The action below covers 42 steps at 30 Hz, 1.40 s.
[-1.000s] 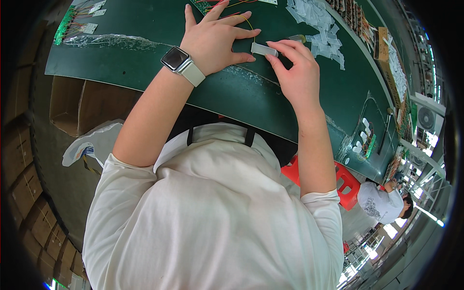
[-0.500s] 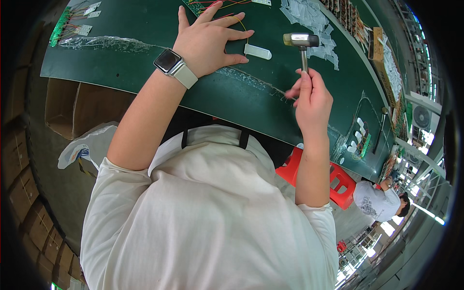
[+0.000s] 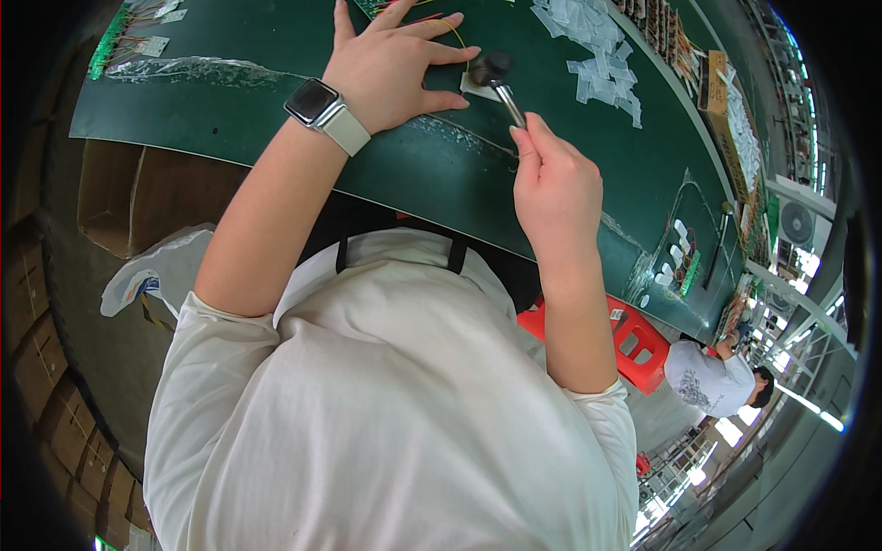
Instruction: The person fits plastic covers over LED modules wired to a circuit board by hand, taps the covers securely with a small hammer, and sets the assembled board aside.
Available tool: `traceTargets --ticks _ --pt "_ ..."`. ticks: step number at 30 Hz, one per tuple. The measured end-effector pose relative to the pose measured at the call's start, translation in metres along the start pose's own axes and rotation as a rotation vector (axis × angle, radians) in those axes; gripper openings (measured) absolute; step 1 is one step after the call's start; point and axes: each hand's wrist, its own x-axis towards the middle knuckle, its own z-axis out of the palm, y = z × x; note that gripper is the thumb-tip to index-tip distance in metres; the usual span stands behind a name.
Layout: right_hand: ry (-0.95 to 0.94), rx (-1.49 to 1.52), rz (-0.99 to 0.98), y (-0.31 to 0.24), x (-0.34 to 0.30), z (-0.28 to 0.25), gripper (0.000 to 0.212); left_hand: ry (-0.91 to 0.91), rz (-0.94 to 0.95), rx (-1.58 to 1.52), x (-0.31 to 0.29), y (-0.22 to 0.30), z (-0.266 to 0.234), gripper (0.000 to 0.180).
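My right hand (image 3: 559, 188) is closed round the metal handle of a small mallet (image 3: 509, 104). The mallet's dark head, slightly blurred, is over a white oblong plastic piece (image 3: 478, 89) on the table and covers part of it; whether they touch I cannot tell. Fingers spread, my left hand (image 3: 381, 78) rests on the green tabletop, its thumb and index finger on either side of the white piece's left end. A yellow wire (image 3: 459, 39) runs from that piece under the left fingers, toward red wires and a green circuit board at the upper edge.
Translucent plastic pieces (image 3: 602, 73) are heaped at the far middle. Green boards with wired white parts (image 3: 110, 41) lie far left; another wired green board (image 3: 689, 275) and a second hammer (image 3: 719, 243) lie right. A red stool (image 3: 634, 344) and a seated person (image 3: 707, 376) are beyond.
My right hand has swung the mallet left and down, from beside the white piece to over it. My left hand stays spread in nearly the same place.
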Motion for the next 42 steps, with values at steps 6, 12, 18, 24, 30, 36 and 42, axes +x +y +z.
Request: traceTargets --ticks 6,12,18,24,30,36,42 --pt "0.127 0.101 -0.052 0.007 0.000 -0.002 0.018 -0.009 -0.025 0.071 0.003 -0.010 0.016 0.061" --pt "0.104 0.053 0.019 0.001 -0.013 0.021 0.017 -0.059 -0.035 0.020 -0.003 0.014 -0.019 0.061" --pt "0.100 0.101 0.008 0.001 -0.003 -0.014 0.020 -0.048 -0.024 -0.060 -0.002 -0.001 -0.005 0.060" --pt "0.142 0.191 0.090 0.027 -0.023 0.005 0.020 0.026 0.031 -0.043 0.004 -0.007 0.009 0.061" --pt "0.208 0.243 0.049 0.018 -0.012 -0.001 0.022 0.052 0.009 0.072 0.001 -0.012 0.016 0.059" --pt "0.228 0.256 0.143 0.041 -0.026 -0.002 0.020 0.242 0.119 0.148 -0.004 -0.011 0.003 0.038" --pt "0.286 -0.036 0.307 0.086 -0.059 -0.030 0.025 0.293 0.287 0.036 -0.014 -0.014 -0.004 0.032"
